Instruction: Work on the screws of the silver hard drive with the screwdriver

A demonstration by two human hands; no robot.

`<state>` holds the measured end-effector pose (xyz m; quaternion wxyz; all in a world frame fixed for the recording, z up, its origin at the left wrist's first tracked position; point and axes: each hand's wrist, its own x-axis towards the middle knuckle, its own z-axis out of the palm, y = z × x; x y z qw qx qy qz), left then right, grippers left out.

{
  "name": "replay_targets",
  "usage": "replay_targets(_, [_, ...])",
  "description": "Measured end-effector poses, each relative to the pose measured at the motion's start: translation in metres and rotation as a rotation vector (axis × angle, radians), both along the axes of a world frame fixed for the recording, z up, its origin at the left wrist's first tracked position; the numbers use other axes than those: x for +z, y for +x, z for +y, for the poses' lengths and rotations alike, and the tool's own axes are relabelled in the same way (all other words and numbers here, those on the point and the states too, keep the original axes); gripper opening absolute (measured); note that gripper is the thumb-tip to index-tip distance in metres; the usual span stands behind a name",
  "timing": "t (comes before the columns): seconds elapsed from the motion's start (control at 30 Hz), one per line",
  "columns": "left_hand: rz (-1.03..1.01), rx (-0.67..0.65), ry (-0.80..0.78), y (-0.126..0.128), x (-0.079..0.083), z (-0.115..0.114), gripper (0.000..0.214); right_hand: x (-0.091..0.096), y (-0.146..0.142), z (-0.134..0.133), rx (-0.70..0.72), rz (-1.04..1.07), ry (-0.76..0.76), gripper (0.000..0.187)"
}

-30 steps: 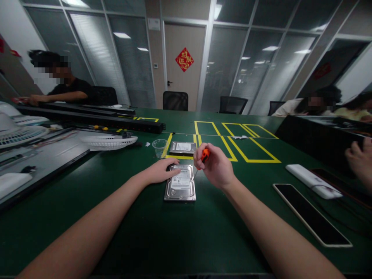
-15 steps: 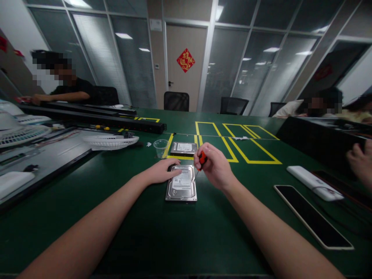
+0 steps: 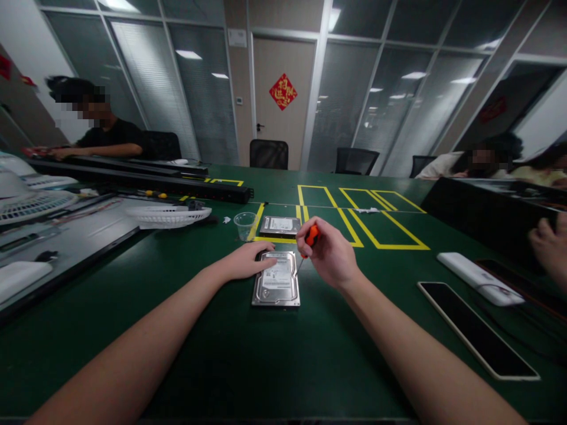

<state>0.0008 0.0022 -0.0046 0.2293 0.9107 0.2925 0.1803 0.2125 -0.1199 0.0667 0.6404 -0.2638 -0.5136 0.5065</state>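
Several yellow outlines (image 3: 401, 247) mark a green table (image 3: 266, 360) facing a door (image 3: 282, 127); left fingers (image 3: 262, 246) hold a drive (image 3: 278, 286), right fingers (image 3: 303, 238) a screwdriver (image 3: 312, 236).

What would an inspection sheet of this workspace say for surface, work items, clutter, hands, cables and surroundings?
Surface: green table marked with yellow tape.
Work items: nearer hard drive, label up; second hard drive beyond it; orange-and-black screwdriver.
Clutter: clear plastic cup left of the second hard drive; phone at right.
Hands: left hand rests on the nearer hard drive; right hand grips the screwdriver, shaft at that drive's right edge, tip contact unclear.
Cables: dark cable across a white oblong device.
Surroundings: co-workers seated both sides; door and chairs opposite.
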Motion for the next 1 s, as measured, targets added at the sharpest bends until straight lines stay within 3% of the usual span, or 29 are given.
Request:
replay_targets(0.63, [-0.010,-0.023,0.015,0.0007,0.0003,-0.0003,0.039,-0.0010,-0.0002,-0.0032,0.029,-0.040,0.026,0.021])
replay_targets(1.0, [-0.011,-0.019,0.012,0.0002,0.0011,-0.0003,0.040,-0.0011,0.0006,-0.0016,0.042,-0.029,0.014,0.025])
